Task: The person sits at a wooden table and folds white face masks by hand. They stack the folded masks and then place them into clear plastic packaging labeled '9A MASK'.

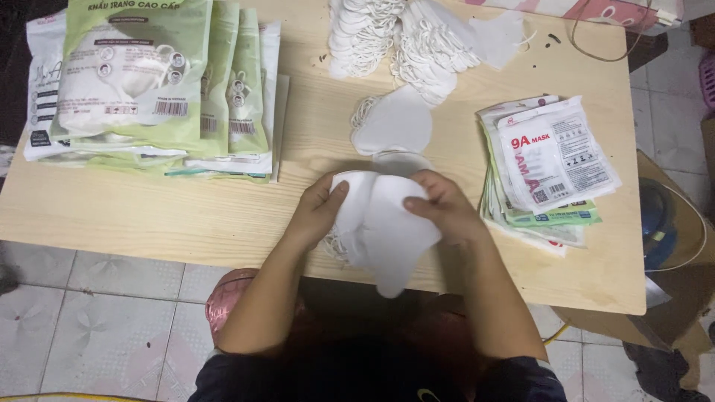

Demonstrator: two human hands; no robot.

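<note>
Both hands hold a small stack of white folded face masks (383, 227) over the near edge of the wooden table (223, 216). My left hand (319, 208) grips the stack's left side with the thumb on top. On the right side, my right hand (441, 205) pinches the top mask. Ear loops hang below the stack on the left. A few more white masks (393, 123) lie flat on the table just beyond my hands.
A stack of filled green and white mask bags (149, 82) sits at the far left. Flat empty bags (547, 164) are piled at the right. Heaps of loose white masks (417, 37) lie at the back. Tiled floor and a cardboard box (670, 298) flank the table.
</note>
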